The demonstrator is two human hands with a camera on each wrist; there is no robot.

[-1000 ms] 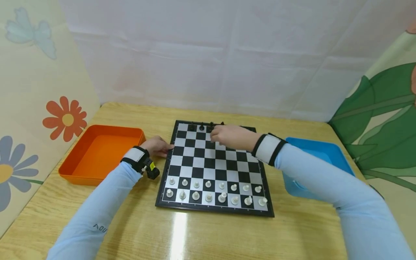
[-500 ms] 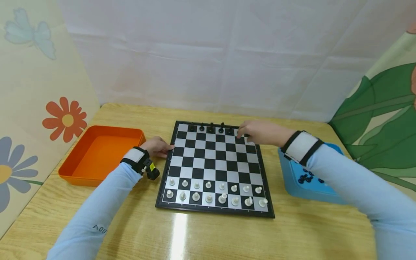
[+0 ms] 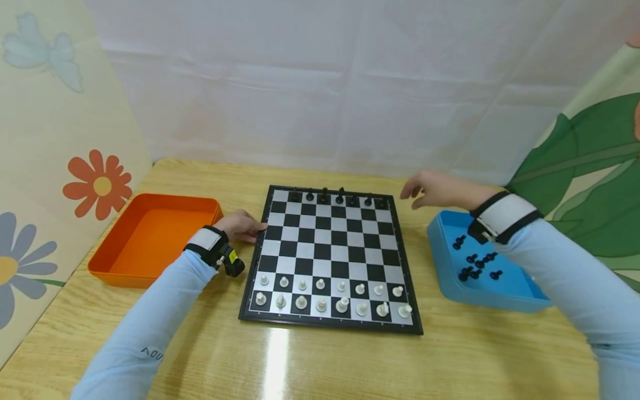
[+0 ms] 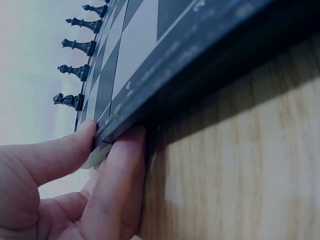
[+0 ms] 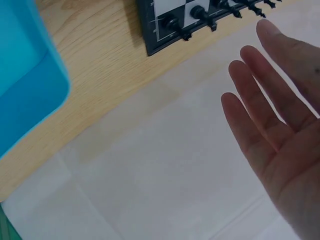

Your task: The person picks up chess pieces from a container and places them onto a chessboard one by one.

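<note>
A black-and-white chessboard [image 3: 331, 261] lies in the middle of the wooden table. Two rows of white pieces [image 3: 331, 297] stand along its near edge, and several black pieces [image 3: 340, 196] line the far row. My left hand [image 3: 241, 225] holds the board's left edge; thumb and fingers [image 4: 112, 185] pinch the dark rim [image 4: 165, 95]. My right hand [image 3: 435, 189] hovers with straight fingers [image 5: 262, 107], holding nothing, above the table between the board's far right corner and the blue tray [image 3: 445, 278]. More black pieces [image 3: 475, 266] lie in that tray.
An orange tray [image 3: 150, 236] sits left of the board, close to my left wrist. White sheeting [image 3: 325, 83] backs the table, with flower-patterned panels [image 3: 50, 166] at the sides. Bare wood [image 3: 325, 361] stretches in front of the board.
My right hand has drawn back from the far row of the board, moving right toward the blue tray; more black pieces now stand in that row. The left hand has stayed put.
</note>
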